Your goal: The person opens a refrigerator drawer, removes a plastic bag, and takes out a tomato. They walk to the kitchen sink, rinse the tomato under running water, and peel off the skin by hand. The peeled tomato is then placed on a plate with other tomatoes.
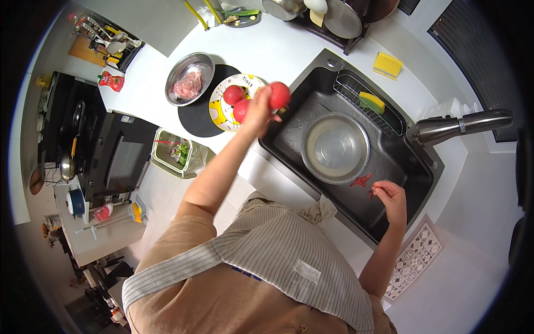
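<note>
My left hand is raised over the edge of a tiger-patterned plate, gripping a round red tomato. Two more red tomatoes lie on that plate, one partly behind the hand. Over the right part of the black sink, my right hand pinches a small dark red scrap between its fingertips. Close by, a red piece of skin or peel lies on the sink floor beside a metal bowl that appears to hold water.
Left of the plate, a steel bowl holds raw meat. A lined waste bin stands below the counter edge. A wire rack with a sponge hangs in the sink; the faucet juts out at right.
</note>
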A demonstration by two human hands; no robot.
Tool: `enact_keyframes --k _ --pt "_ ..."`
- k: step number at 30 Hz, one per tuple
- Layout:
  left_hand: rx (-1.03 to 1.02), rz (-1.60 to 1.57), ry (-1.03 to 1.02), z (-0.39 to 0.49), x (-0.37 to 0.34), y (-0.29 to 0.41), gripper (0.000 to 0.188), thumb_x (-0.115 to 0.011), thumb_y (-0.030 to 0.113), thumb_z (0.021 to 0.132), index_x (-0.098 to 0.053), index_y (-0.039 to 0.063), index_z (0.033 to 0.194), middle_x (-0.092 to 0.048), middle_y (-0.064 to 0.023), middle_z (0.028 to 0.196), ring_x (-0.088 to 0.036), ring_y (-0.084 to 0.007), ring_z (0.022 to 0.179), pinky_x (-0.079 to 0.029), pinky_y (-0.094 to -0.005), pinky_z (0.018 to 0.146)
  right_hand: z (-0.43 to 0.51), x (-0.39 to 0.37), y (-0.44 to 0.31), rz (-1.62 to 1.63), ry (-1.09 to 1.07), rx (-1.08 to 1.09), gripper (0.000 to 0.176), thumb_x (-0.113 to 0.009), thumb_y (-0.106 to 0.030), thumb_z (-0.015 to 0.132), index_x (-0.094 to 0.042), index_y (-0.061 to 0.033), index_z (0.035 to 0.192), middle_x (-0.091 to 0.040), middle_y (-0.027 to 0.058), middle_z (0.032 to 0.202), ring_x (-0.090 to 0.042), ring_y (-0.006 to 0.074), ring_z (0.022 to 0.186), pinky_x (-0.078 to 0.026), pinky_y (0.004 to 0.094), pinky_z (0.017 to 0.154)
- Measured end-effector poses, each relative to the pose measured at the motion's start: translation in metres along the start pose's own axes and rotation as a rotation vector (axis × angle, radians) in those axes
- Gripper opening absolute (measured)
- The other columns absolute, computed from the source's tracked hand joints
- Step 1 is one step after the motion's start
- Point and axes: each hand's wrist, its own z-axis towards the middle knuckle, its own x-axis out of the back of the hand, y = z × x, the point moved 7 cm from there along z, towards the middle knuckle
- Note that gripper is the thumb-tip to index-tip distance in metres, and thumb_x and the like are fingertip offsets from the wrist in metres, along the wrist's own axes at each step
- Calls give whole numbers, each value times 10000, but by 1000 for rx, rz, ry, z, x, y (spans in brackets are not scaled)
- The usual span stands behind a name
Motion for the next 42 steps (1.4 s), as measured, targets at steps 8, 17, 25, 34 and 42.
enact_keyframes --k 8,17,25,34,42 --pt "-5 876 168 72 101 20 614 -657 419 795 -430 18 1201 -604 -189 1045 -637 -292 912 -559 -349 649 -12 54 110 -311 207 -231 117 -638 -41 823 -677 41 897 -652 48 743 -572 94 647 -467 221 627" --pt "-160 1642 126 64 68 44 597 -658 493 775 -535 14 1110 -633 -211 1035 -624 -332 960 -498 -405 806 -10 69 78 -305 60 -149 177 -656 -151 831 -661 24 859 -609 26 687 -538 76 657 -433 217 625" --pt "-471 1598 303 6 96 -8 713 -769 408 674 -439 19 1172 -504 -249 1118 -578 -419 919 -489 -455 792 -10 59 255 -890 108 -373 353 -688 -171 784 -637 -53 1113 -664 161 991 -651 288 896 -499 318 806" --pt "-296 1251 276 -8 102 -14 870 -821 355 616 -384 63 1310 -483 -202 1212 -535 -364 1082 -455 -400 919 11 58 181 -484 358 -336 195 -716 -204 787 -688 -14 820 -653 54 677 -607 119 639 -472 263 603" --pt "-289 1104 288 -4 118 -17 871 -824 349 620 -388 4 1291 -529 -193 1178 -558 -318 1071 -475 -384 892 0 76 180 -130 561 -139 128 -607 -96 871 -662 20 872 -631 42 756 -555 89 652 -458 235 605"
